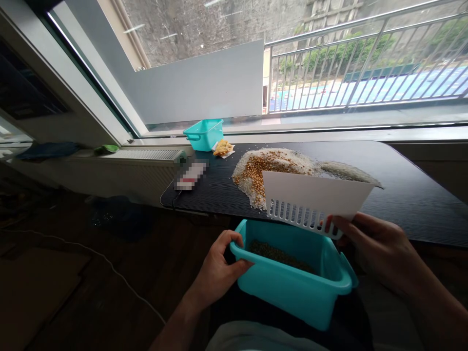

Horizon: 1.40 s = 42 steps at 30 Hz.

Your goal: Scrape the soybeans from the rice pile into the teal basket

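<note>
My left hand (220, 269) grips the left end of a turquoise plastic bin (288, 292), with its thumb and fingers over the rim. Small dark green-brown grains (280, 256) cover the bin's bottom. Between the thumb and fingers of my right hand (380, 248) is a white slotted plastic sheet (316, 197), held by its lower right corner above the bin's far rim. A row of slots runs along the sheet's lower edge. Behind it on the dark table lies a spread pile of white grains and yellow-orange kernels (256, 170), partly hidden by the sheet.
A second turquoise bin (204, 135) stands at the table's back left, beside a yellow crumpled item (223, 147) on white paper. A blurred-out flat object (192, 175) lies near the left edge of the black table (409, 195). Pale grains (347, 171) trail rightward. Beyond are a radiator (146, 163) and window.
</note>
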Motion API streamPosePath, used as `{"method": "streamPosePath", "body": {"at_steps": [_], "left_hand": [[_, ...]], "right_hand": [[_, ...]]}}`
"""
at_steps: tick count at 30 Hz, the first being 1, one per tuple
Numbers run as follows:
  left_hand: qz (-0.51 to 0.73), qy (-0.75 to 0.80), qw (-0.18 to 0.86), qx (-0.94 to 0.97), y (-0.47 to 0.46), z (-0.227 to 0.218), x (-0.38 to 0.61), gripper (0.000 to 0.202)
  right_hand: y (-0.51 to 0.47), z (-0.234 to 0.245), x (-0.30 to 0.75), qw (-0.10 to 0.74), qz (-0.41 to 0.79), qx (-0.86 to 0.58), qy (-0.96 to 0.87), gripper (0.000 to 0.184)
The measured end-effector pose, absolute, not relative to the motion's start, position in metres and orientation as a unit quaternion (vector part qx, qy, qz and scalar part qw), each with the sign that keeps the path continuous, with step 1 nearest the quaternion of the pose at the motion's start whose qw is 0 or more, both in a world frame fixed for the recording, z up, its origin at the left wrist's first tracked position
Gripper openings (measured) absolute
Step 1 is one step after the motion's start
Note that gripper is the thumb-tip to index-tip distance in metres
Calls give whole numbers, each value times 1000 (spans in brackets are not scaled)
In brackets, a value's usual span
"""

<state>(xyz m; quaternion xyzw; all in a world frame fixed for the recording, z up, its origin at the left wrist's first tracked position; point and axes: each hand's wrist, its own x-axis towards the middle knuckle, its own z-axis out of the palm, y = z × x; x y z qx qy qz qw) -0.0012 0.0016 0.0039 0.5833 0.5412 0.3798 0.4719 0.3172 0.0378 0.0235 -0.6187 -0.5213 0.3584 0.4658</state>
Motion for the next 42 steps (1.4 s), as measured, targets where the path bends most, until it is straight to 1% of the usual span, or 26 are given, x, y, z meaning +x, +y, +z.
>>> {"method": "streamPosePath", "body": {"at_steps": [3,7,12,16,19,26,31,37,42], "left_hand": [[378,543,470,584,1,4,-1,25],[379,536,473,587,1,4,-1,26],[388,532,466,590,1,2,0,27],[384,532,470,591,2,1,-1,28],[383,534,467,592,2,1,-2,28],[383,536,466,591,1,3,-1,26],[391,533,464,589,1,3,-1,26],[387,534,472,585,1,3,0,25],[389,533,468,588,1,3,0,25]], "right_hand": [[41,25,304,447,358,-604,-555,62],[44,15,302,444,340,-610,-561,57],[44,0,327,465,290,-651,-525,52],[52,1,332,498,261,-647,-515,48],[62,5,325,511,270,-622,-528,46],[69,17,319,488,328,-585,-559,53],[67,23,315,496,313,-601,-543,51],[68,27,316,475,333,-595,-556,53],[66,28,321,488,324,-605,-540,51]]}}
